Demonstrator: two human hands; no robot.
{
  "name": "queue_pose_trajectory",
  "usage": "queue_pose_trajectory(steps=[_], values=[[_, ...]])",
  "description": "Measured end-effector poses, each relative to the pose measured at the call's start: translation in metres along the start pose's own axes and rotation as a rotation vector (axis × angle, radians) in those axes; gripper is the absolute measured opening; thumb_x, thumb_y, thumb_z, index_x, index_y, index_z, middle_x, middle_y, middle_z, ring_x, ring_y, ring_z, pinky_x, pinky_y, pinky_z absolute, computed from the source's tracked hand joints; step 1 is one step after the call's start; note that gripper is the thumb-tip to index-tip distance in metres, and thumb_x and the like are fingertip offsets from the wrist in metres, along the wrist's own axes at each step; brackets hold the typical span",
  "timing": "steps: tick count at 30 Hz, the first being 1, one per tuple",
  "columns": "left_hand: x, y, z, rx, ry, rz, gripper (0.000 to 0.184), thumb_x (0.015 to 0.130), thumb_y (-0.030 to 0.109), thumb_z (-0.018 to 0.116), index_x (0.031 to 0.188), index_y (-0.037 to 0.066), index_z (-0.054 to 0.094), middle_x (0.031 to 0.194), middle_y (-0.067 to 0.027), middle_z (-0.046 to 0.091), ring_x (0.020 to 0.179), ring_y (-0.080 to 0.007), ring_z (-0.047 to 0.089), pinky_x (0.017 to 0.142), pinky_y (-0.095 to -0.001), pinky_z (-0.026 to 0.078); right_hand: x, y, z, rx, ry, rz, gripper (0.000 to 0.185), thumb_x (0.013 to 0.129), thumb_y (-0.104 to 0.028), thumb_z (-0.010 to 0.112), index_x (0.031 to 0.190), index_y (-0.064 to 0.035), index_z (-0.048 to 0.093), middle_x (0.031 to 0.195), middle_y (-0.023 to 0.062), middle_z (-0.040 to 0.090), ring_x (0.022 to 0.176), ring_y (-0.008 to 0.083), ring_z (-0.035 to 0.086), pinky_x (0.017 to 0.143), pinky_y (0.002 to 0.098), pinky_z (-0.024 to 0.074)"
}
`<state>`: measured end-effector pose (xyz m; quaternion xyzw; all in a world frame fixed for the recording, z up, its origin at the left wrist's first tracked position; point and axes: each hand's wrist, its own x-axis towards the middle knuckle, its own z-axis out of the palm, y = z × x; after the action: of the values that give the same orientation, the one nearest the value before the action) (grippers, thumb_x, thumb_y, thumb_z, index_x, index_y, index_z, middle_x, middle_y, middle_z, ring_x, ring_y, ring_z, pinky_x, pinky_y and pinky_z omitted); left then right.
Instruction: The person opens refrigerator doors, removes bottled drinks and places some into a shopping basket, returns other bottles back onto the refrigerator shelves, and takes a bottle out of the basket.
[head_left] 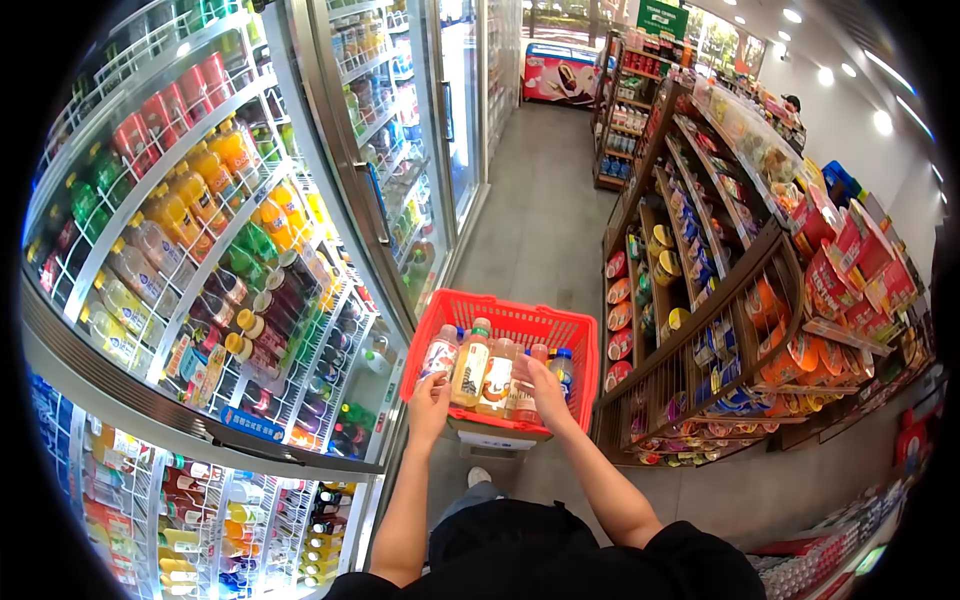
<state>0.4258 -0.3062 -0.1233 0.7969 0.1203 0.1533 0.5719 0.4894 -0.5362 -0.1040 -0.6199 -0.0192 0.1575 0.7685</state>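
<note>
Red plastic walls of a basket (pixel 588 372) stand in front of the person, at the near end of the aisle, between the fridge (pixel 283 449) and the shelf (pixel 640 400). Inside it, several bottles lean side by side toward the near wall: a green-capped bottle (pixel 469 372) of pale yellow drink, a labelled bottle (pixel 495 378) just beside it, and a blue-capped bottle (pixel 563 368) at the right end.

The left hand (pixel 430 398) is at the basket's near left corner, its fingers against the lower part of the leftmost bottle (pixel 440 348); whether they grip it cannot be told. The right hand (pixel 546 394) reaches over the near right side, fingers open and stretched across the bottles, not closed round any.

Red cans (pixel 196 92) and orange bottles (pixel 200 190) fill the fridge's racks; bowls (pixel 619 316) line the shelf. Beyond, a freezer (pixel 565 82) stands on the grey floor (pixel 535 190).
</note>
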Motion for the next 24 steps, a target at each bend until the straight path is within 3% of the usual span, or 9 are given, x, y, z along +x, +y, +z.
queue_pose_trajectory(steps=[2, 8, 12, 15, 17, 18, 20, 22, 24], values=[[0.015, -0.02, -0.002, 0.009, -0.028, -0.048, 0.031, 0.091, 0.017, 0.065, 0.119, 0.004, 0.064, 0.104, -0.0138, 0.066, 0.081, -0.0193, 0.067, 0.071, -0.0305, 0.055, 0.013, 0.003, 0.003, -0.016, -0.011, 0.041, 0.056, 0.105, -0.04, 0.038, 0.14, 0.0024, 0.044, 0.133, 0.0167, 0.057, 0.12, 0.0247, 0.057, 0.101, 0.0366, 0.0454], [0.042, -0.023, 0.008, 0.105, -0.155, -0.094, 0.037, 0.089, 0.021, 0.066, 0.122, 0.003, 0.061, 0.097, -0.0197, 0.069, 0.086, -0.0262, 0.069, 0.074, -0.0387, 0.053, 0.052, 0.031, 0.012, -0.084, 0.006, 0.12, 0.053, 0.104, -0.041, 0.039, 0.137, 0.0001, 0.049, 0.129, 0.0146, 0.059, 0.109, 0.0217, 0.061, 0.089, 0.0338, 0.051], [0.058, -0.027, 0.021, 0.262, -0.281, -0.116, 0.051, 0.088, 0.034, 0.066, 0.125, 0.0, 0.055, 0.1, -0.0264, 0.068, 0.094, -0.0386, 0.066, 0.084, -0.0489, 0.049, 0.072, 0.061, 0.016, -0.118, -0.006, 0.21, 0.047, 0.103, -0.035, 0.045, 0.133, 0.0004, 0.052, 0.116, 0.0103, 0.063, 0.094, 0.018, 0.064, 0.075, 0.0292, 0.0534], [0.059, -0.034, 0.036, 0.419, -0.282, -0.048, 0.054, 0.087, 0.039, 0.067, 0.121, -0.002, 0.057, 0.102, -0.0267, 0.067, 0.097, -0.0405, 0.064, 0.086, -0.0497, 0.048, 0.079, 0.08, 0.021, -0.153, -0.019, 0.262, 0.042, 0.102, -0.029, 0.049, 0.132, 0.0005, 0.053, 0.105, 0.0081, 0.066, 0.085, 0.0145, 0.064, 0.07, 0.0259, 0.0524], [0.057, -0.021, 0.042, 0.464, -0.288, -0.048, 0.064, 0.083, 0.042, 0.07, 0.126, -0.002, 0.053, 0.111, -0.0258, 0.064, 0.104, -0.0428, 0.059, 0.089, -0.0492, 0.047, 0.076, 0.084, 0.027, -0.373, 0.04, 0.154, 0.046, 0.101, -0.032, 0.047, 0.132, 0.0006, 0.055, 0.092, 0.0099, 0.069, 0.076, 0.0142, 0.065, 0.068, 0.0285, 0.0522], [0.054, -0.004, 0.044, 0.557, -0.287, -0.07, 0.071, 0.081, 0.042, 0.072, 0.131, -0.003, 0.048, 0.114, -0.0257, 0.062, 0.106, -0.0434, 0.058, 0.091, -0.0492, 0.047, 0.072, 0.07, 0.033, -0.394, 0.032, 0.217, 0.044, 0.099, -0.027, 0.047, 0.132, 0.0014, 0.055, 0.101, 0.016, 0.07, 0.087, 0.02, 0.068, 0.077, 0.0323, 0.0521], [0.053, -0.013, 0.056, 0.692, -0.276, -0.082, 0.089, 0.076, 0.043, 0.076, 0.139, -0.005, 0.035, 0.119, -0.0272, 0.057, 0.109, -0.0445, 0.054, 0.093, -0.0496, 0.046, 0.08, 0.09, 0.032, -0.422, 0.008, 0.142, 0.043, 0.098, -0.025, 0.047, 0.131, 0.0019, 0.055, 0.106, 0.0181, 0.069, 0.094, 0.0245, 0.067, 0.083, 0.0341, 0.0508], [0.054, -0.012, 0.059, 0.741, -0.24, -0.063, 0.09, 0.075, 0.043, 0.077, 0.139, -0.005, 0.036, 0.12, -0.0283, 0.056, 0.108, -0.0441, 0.054, 0.093, -0.0492, 0.046, 0.079, 0.084, 0.037, -0.451, -0.001, 0.104, 0.04, 0.097, -0.02, 0.046, 0.128, 0.0028, 0.057, 0.116, 0.0222, 0.066, 0.114, 0.0348, 0.061, 0.097, 0.0387, 0.045], [0.057, -0.016, 0.064, 0.795, -0.168, -0.049, 0.091, 0.07, 0.041, 0.08, 0.137, -0.004, 0.039, 0.122, -0.0293, 0.052, 0.109, -0.0431, 0.053, 0.095, -0.0482, 0.045, 0.081, 0.083, 0.035, -0.452, -0.028, 0.082, 0.04, 0.097, -0.019, 0.047, 0.128, 0.0028, 0.057, 0.115, 0.0204, 0.067, 0.11, 0.0315, 0.062, 0.095, 0.0366, 0.0461]])
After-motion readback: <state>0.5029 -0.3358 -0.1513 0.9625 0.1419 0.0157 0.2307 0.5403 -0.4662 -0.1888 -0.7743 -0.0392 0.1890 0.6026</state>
